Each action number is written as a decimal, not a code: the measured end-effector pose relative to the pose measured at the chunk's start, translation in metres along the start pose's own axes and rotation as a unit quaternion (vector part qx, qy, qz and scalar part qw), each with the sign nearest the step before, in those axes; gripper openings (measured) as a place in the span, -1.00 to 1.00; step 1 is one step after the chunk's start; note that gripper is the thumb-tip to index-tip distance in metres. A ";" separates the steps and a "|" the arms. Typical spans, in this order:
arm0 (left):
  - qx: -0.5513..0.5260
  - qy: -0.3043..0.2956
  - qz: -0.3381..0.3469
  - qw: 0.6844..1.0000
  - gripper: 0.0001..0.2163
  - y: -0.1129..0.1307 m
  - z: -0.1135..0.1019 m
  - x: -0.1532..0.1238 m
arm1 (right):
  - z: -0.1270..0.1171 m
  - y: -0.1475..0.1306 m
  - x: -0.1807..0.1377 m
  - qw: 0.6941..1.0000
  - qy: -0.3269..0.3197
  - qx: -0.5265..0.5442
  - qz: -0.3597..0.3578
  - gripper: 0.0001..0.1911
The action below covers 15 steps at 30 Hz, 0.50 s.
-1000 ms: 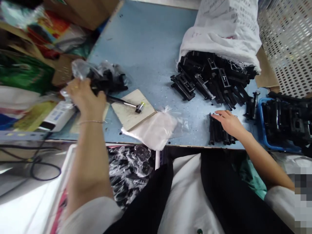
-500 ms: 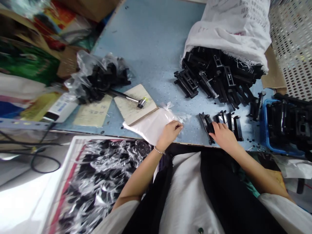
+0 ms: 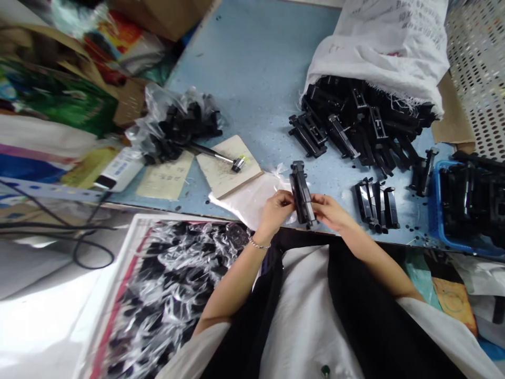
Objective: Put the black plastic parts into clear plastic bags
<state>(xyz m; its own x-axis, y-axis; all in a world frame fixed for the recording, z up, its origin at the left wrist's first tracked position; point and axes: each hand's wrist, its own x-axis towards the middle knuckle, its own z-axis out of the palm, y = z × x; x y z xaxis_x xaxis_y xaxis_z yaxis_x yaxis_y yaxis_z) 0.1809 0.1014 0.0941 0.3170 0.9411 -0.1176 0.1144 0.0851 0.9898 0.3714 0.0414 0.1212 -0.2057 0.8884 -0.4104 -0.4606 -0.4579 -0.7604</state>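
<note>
Between my hands, over the table's front edge, a pair of long black plastic parts point(image 3: 302, 192) stands side by side, roughly upright. My right hand point(image 3: 330, 211) grips them from the right, fingers closed. At their left side is my left hand point(image 3: 276, 211), its fingers pinched together; whether they hold a bag's edge or the parts is hidden. Beneath that hand lies a stack of clear plastic bags point(image 3: 242, 202), partly under a pale board point(image 3: 226, 171). Farther right, several similar black parts point(image 3: 376, 205) lie in a row.
A white woven sack point(image 3: 379, 47) spills black parts point(image 3: 355, 126) at the back right. A blue basket point(image 3: 436, 210) of parts stands at the right. On the board rests a hammer point(image 3: 236, 164). Bagged parts point(image 3: 185, 126) lie left; a crate point(image 3: 130, 237) of bagged pieces is below the table.
My right hand has taken the pair of black parts from the row's left end and carried it left to my left hand. My left hand has stayed near the bags. The view has shifted slightly.
</note>
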 end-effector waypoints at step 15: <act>0.269 -0.061 0.196 0.941 -0.57 0.013 0.004 -0.010 | -0.041 -0.006 -0.030 0.995 0.094 -0.013 -0.024 -0.70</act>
<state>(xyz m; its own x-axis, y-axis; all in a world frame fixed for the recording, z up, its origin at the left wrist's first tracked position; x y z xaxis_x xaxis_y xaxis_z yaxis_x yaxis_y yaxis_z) 0.1832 0.0921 0.1078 0.5363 0.8183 0.2066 0.4155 -0.4691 0.7793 0.4158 0.0163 0.1171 -0.0177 0.8886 -0.4583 -0.4432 -0.4178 -0.7931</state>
